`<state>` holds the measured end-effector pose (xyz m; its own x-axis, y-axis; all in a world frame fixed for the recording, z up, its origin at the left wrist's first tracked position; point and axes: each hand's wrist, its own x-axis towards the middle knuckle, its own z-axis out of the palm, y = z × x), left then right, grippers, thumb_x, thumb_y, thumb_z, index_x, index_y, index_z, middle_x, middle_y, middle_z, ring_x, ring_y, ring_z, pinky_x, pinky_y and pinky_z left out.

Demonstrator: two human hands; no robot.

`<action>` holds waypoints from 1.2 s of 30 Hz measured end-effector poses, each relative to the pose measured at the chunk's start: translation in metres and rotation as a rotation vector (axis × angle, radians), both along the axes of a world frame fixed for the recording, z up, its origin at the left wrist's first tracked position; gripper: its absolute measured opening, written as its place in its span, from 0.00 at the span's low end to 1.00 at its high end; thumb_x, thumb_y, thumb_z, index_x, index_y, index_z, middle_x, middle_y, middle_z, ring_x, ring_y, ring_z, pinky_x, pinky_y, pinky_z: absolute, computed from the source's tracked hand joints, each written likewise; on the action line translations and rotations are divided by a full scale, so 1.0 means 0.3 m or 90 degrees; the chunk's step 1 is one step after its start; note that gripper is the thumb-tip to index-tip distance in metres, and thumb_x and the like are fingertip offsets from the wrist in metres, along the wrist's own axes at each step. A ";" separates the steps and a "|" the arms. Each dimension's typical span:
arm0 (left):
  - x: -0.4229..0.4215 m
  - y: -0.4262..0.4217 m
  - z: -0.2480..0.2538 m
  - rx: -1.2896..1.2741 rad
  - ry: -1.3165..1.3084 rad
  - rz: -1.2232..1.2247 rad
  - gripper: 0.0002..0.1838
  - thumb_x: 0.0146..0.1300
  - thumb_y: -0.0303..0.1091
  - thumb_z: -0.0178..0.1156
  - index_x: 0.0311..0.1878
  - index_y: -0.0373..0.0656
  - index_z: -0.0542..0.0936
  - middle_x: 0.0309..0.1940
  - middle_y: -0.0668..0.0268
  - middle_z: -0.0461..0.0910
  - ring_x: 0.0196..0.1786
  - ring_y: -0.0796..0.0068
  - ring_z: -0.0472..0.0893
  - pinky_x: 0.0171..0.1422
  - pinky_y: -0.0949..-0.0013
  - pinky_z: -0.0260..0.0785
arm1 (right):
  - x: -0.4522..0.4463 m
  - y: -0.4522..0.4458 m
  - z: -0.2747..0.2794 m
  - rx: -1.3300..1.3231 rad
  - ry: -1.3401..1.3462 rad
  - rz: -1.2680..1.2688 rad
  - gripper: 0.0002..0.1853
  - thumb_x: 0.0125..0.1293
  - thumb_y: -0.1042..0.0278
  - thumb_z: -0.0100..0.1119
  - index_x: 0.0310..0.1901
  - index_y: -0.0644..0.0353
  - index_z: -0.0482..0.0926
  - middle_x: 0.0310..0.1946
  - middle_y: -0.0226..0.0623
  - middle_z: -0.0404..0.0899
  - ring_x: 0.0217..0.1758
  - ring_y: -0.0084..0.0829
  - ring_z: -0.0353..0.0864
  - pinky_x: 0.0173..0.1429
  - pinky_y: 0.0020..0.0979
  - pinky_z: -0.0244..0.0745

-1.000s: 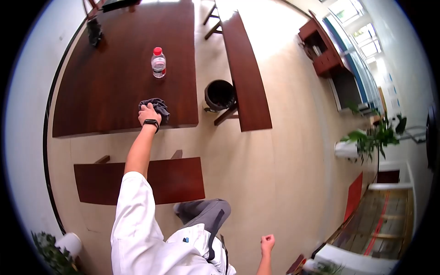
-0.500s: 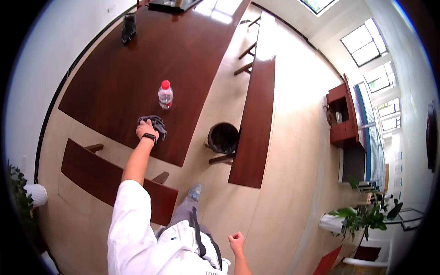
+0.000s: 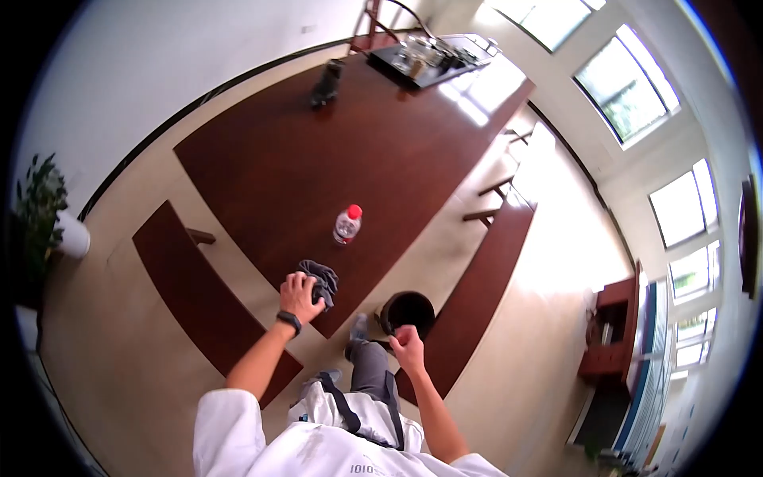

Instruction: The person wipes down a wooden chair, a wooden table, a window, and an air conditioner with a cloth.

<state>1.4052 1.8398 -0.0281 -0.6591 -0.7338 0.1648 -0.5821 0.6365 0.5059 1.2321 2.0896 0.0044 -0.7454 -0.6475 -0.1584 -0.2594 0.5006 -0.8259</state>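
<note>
A crumpled dark grey cloth (image 3: 321,284) lies at the near end of the dark red-brown wooden table (image 3: 318,167). My left hand (image 3: 300,297), with a black band on its wrist, is closed on the cloth's near side. Beyond it stands a clear plastic bottle (image 3: 346,228) with a red cap, upright and touched by neither hand. My right hand (image 3: 408,348) is raised in front of me with curled fingers, seen over the near side of a dark waste bin (image 3: 413,308). Whatever its fingers hold, if anything, is hidden.
Wooden benches flank the table, one at the near end (image 3: 187,278) and one on the right (image 3: 485,294). A dark object (image 3: 327,82) and a black tray (image 3: 397,63) with glassware are at the far end. A potted plant (image 3: 73,235) stands left.
My view has turned, so the table sits further right and the tray shows more fully. My left hand stays with the cloth. My right hand has risen towards the bin.
</note>
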 end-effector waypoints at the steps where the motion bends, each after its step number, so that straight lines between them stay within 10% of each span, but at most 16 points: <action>1: -0.015 0.032 0.011 -0.030 0.031 0.022 0.32 0.41 0.47 0.67 0.52 0.48 0.73 0.53 0.56 0.66 0.60 0.51 0.63 0.60 0.46 0.59 | -0.048 -0.097 -0.030 -0.015 -0.011 0.037 0.21 0.54 0.70 0.68 0.47 0.61 0.70 0.31 0.35 0.76 0.27 0.22 0.75 0.34 0.25 0.73; 7: -0.169 0.155 -0.106 0.006 -0.013 0.225 0.36 0.47 0.44 0.64 0.62 0.48 0.68 0.70 0.54 0.55 0.73 0.45 0.49 0.71 0.36 0.42 | -0.171 -0.670 -0.045 -0.068 0.048 0.198 0.46 0.51 0.65 0.72 0.68 0.62 0.54 0.54 0.46 0.69 0.36 0.30 0.82 0.43 0.30 0.77; 14: -0.313 -0.003 -0.115 0.033 -0.117 0.330 0.30 0.51 0.43 0.62 0.60 0.51 0.70 0.69 0.58 0.56 0.74 0.47 0.49 0.71 0.32 0.37 | -0.302 -1.126 -0.098 -0.128 0.211 0.278 0.31 0.46 0.61 0.73 0.51 0.58 0.70 0.47 0.42 0.73 0.50 0.46 0.74 0.52 0.41 0.72; 25: -0.353 -0.704 -0.133 -0.013 -0.172 0.519 0.26 0.58 0.44 0.58 0.61 0.49 0.70 0.70 0.59 0.55 0.74 0.48 0.48 0.72 0.33 0.38 | -0.569 -1.960 -0.202 -0.257 0.278 0.453 0.31 0.44 0.62 0.71 0.50 0.58 0.69 0.48 0.39 0.73 0.52 0.43 0.71 0.53 0.43 0.65; 36: -0.172 -1.627 -0.225 -0.162 -0.282 0.662 0.24 0.67 0.50 0.48 0.63 0.54 0.68 0.70 0.63 0.57 0.73 0.53 0.52 0.71 0.36 0.43 | -0.570 -2.020 -0.224 -0.254 0.192 0.479 0.35 0.37 0.57 0.71 0.52 0.54 0.71 0.46 0.36 0.73 0.52 0.39 0.70 0.53 0.42 0.62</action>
